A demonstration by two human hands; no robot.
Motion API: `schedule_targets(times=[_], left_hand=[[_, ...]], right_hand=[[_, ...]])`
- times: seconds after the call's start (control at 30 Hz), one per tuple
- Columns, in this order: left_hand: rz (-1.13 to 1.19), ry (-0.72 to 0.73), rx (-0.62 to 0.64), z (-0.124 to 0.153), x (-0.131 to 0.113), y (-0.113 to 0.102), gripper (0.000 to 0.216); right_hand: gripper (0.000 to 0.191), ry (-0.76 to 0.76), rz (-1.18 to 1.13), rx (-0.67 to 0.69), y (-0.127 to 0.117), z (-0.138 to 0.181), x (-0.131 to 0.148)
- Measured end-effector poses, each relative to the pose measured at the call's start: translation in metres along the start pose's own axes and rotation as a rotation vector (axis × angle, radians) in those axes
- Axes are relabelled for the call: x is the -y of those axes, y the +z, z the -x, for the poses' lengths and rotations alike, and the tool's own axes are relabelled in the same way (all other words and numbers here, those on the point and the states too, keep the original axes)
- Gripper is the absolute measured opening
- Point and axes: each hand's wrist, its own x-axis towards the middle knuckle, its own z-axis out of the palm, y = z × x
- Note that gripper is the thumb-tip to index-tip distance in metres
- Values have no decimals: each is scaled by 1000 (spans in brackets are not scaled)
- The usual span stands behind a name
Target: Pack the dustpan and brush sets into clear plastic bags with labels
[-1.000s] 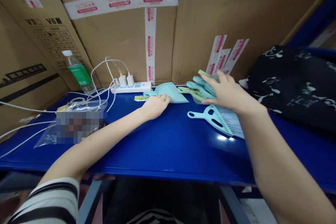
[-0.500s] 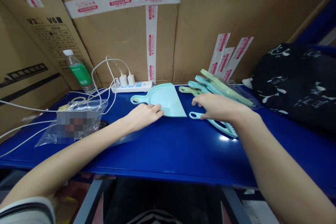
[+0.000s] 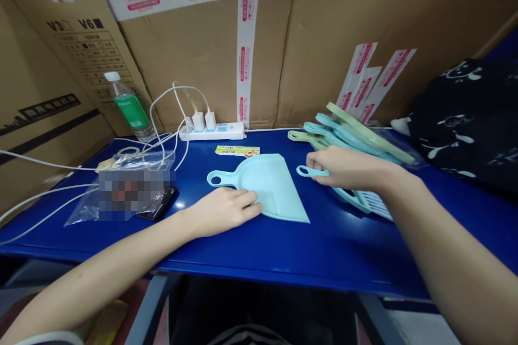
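A small light-blue dustpan (image 3: 267,186) lies flat on the blue table (image 3: 283,248). My left hand (image 3: 222,210) rests on its near left edge, fingers closed on the rim. My right hand (image 3: 343,168) is wrapped round the handle of a light-blue hand brush (image 3: 360,198) just right of the dustpan. Behind the brush lies a pile of blue and green dustpans and brushes (image 3: 356,137).
A power strip (image 3: 212,131) with chargers and white cables sits at the back by cardboard boxes (image 3: 194,43). A water bottle (image 3: 129,107) stands at the left. A clear plastic bag (image 3: 125,186) and a black object (image 3: 157,207) lie left; a black printed bag (image 3: 469,118) at right.
My left hand has dragged the dustpan from the back of the table toward the near edge. My right hand left the pile and took hold of the brush handle.
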Motion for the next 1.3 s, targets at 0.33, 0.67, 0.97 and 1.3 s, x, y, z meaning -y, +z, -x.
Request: schedule_targets(times=[0.33,0.67,0.97,1.3], left_hand=[[199,-587,-92,7,33,-6,32],[802,-761,-49,-2,19,10,34],[982,-780,-34,-3,22,11,23],[1121,-832,8,1,26,12,21]], right_hand=[[21,-416,-341,-373,27,-14,48],[19,-520,-581,-613,57,-25,75],[32,-514,-529,-497,47,-21,77],[46,-518,-338,-370,47,-22,55]])
